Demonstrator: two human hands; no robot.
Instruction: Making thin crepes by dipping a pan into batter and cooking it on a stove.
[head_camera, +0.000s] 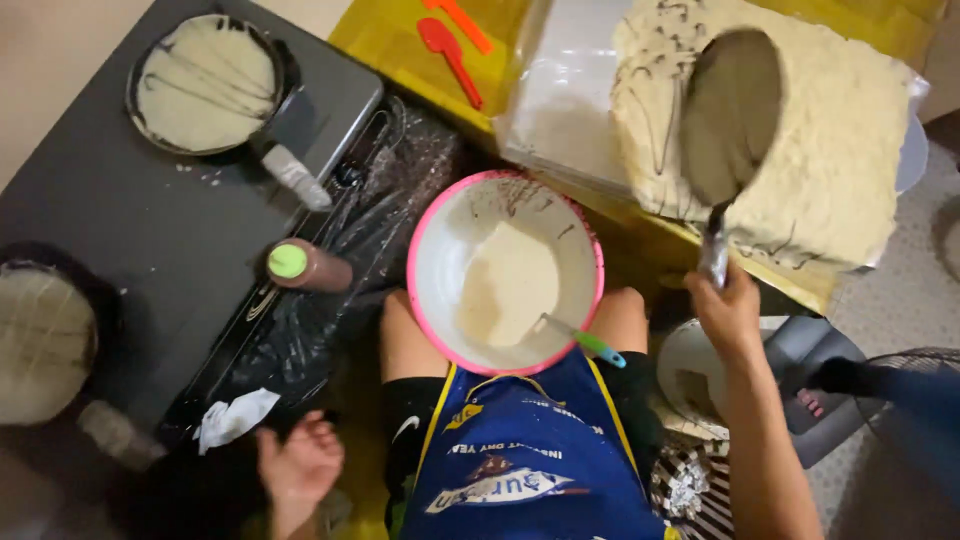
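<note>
While gripping the handle of a dark pan (733, 118), right hand (727, 308) closed around it, pan tipped over a tall stack of thin pale crepes (830, 150). Left hand (298, 465) low by the floor, fingers curled loosely, holding nothing, near a crumpled tissue (232, 418). Between the knees, pink-rimmed bowl (430, 260) of pale batter with a ladle (585, 340). Further left, black stove (150, 240) carrying another pan (205, 85).

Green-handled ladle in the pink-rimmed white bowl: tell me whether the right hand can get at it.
Probably not yet: the right hand grips the upturned grey pan by its handle. The green-handled ladle lies near, with nothing between.
</note>
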